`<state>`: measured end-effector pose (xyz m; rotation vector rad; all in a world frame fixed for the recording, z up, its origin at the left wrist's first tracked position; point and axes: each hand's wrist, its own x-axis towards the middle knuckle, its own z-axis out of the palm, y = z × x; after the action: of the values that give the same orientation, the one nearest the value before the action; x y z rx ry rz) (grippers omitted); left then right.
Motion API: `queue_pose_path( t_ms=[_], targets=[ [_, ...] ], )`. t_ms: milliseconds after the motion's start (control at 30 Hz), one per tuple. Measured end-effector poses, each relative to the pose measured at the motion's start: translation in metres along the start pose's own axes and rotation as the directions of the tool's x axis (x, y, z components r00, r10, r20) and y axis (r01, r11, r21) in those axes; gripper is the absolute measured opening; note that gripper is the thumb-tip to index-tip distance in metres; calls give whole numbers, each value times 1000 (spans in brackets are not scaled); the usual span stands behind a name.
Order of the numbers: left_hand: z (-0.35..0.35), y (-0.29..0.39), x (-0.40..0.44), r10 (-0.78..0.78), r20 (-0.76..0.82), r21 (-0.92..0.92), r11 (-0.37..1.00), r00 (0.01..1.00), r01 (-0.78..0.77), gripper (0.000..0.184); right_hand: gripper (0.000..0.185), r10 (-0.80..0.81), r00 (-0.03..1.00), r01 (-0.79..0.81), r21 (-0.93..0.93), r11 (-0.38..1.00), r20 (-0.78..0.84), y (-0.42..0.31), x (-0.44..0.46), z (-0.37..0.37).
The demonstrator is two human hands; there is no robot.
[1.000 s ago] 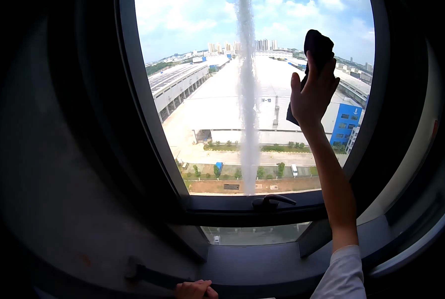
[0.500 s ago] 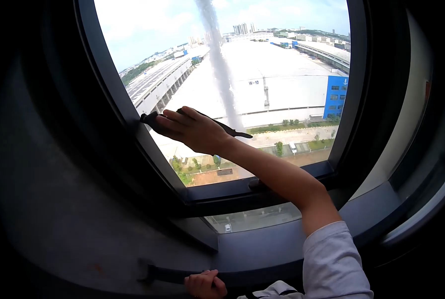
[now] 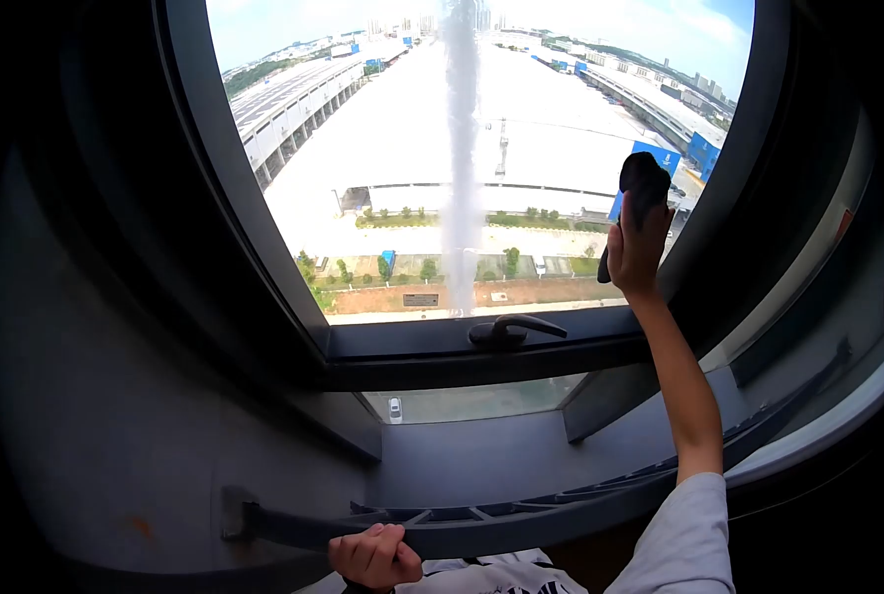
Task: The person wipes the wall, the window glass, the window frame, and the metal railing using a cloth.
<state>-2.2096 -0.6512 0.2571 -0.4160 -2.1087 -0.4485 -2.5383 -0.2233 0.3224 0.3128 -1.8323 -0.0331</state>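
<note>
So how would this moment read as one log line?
right hand: on dark cloth, at window pane's right side | left hand: curled on rail | window handle: untouched

Outside I see a broad white warehouse (image 3: 551,119) | long building (image 3: 303,124) with a row of openings left of it | trees (image 3: 511,261) before it | white car (image 3: 395,409) farther below me | pale blue sky (image 3: 701,22) above
</note>
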Motion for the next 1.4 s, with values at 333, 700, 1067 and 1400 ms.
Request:
queue_pose_path(
  t_ms=[333,700,1067,1400],
  targets=[
    [2,-5,-20,-14,-24,52,999,1000,15,22,33,-570,814,576,276,769,-110,-235,79,40],
    [-5,-6,-14,24,30,52,998,999,-25,23,13,-646,750,628,452,633,-137,-172,67,16],
    [-6,-3,-10,-23,23,35,999,999,22,23,32,-611,791,515,514,686,22,-106,45,-2],
    [-9,-10,7,39,27,-79,996,999,-37,20,43,-476,852,522,424,740,-218,-197,102,24]
  ],
)
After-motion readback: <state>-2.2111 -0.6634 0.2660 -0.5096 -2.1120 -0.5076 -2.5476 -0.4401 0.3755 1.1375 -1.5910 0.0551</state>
